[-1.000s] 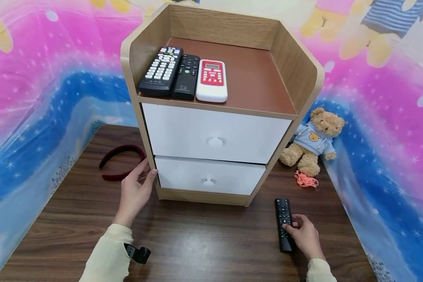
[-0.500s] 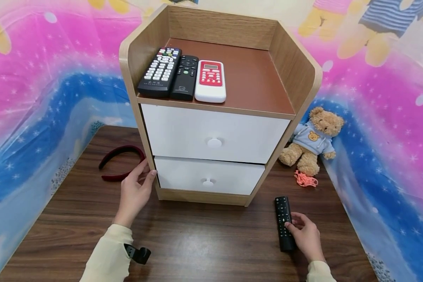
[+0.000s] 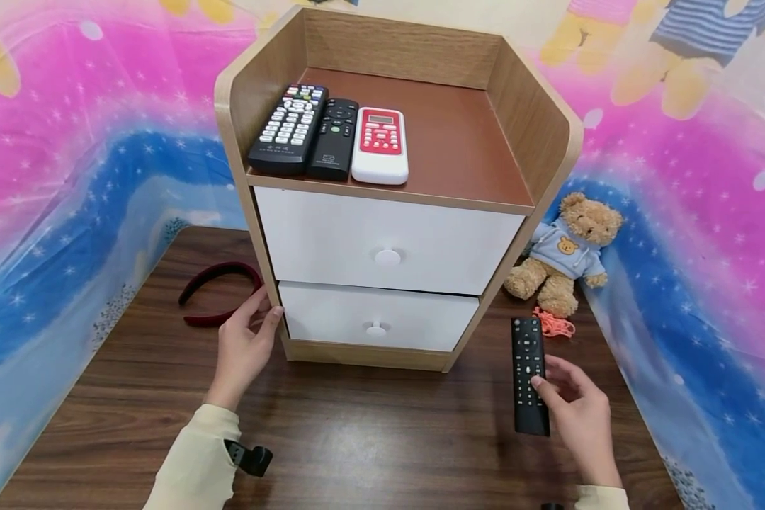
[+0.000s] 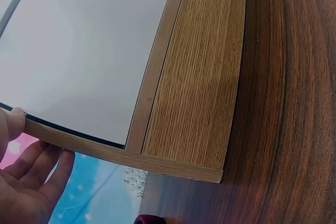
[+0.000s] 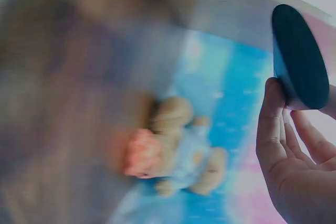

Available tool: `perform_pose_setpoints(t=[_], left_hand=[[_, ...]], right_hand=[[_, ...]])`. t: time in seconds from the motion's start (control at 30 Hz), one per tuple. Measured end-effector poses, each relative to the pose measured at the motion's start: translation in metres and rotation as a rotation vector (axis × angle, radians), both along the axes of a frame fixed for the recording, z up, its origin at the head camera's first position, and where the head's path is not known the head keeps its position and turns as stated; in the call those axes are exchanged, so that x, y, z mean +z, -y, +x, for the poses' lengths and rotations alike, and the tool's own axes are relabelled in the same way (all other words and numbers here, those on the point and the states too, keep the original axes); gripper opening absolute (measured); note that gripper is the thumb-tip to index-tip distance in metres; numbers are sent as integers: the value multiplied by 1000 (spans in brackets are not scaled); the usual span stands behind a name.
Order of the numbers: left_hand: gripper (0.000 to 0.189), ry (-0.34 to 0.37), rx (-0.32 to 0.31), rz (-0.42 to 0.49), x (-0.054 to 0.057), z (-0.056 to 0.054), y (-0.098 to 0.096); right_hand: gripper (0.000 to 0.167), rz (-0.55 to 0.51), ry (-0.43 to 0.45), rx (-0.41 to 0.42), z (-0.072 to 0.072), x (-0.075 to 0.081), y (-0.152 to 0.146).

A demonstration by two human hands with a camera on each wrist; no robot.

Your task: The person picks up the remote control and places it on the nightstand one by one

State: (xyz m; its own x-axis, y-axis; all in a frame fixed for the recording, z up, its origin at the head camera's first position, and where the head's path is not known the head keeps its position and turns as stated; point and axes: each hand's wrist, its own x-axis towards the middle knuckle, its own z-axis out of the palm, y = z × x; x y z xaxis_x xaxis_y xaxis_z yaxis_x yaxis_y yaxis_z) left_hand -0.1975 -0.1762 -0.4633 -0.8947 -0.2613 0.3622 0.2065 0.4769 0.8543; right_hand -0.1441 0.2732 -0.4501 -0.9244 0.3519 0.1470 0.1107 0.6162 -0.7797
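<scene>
My right hand (image 3: 580, 411) pinches a slim black remote control (image 3: 530, 375) between thumb and fingers, above the table's right part. In the right wrist view the remote (image 5: 298, 56) shows end-on and dark. With the thumb on its front edge and the fingers along its outer side, my left hand (image 3: 245, 347) grips the left side of a small wooden cabinet (image 3: 366, 356); the left wrist view shows this hand (image 4: 31, 177) too. Side by side at the left of the cabinet's top lie a large black remote (image 3: 288, 131), a smaller black remote (image 3: 334, 142) and a white-and-red remote (image 3: 380, 145).
The cabinet has two white drawers, an upper drawer (image 3: 325, 234) and a lower drawer (image 3: 331, 315), both pushed in. A dark red headband (image 3: 207, 320) lies left of it. To the right sit a teddy bear (image 3: 570, 248) and a coral string bundle (image 3: 553, 324) on the wooden table (image 3: 357, 439).
My right hand has raised the black remote control from near the table, shifting it slightly forward and right. The left hand stays at the cabinet's side.
</scene>
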Motion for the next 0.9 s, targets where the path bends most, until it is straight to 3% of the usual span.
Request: perform_pose_setpoints(t=[0.13,0.43,0.57,0.9], left_hand=[[43,-3,-2,-2,0,1,0],[43,-2,-1,4,2,2,-1],[43,6,-2,6,3,2,-1],[43,10,3,6,3,3,-1]], right_hand=[[39,-72,-131,12,8,32,9],[34,-504,-378,89,29,104,35],[35,-545,-474,188,32,132,47],[35,-463,-521,336,21,190,82]])
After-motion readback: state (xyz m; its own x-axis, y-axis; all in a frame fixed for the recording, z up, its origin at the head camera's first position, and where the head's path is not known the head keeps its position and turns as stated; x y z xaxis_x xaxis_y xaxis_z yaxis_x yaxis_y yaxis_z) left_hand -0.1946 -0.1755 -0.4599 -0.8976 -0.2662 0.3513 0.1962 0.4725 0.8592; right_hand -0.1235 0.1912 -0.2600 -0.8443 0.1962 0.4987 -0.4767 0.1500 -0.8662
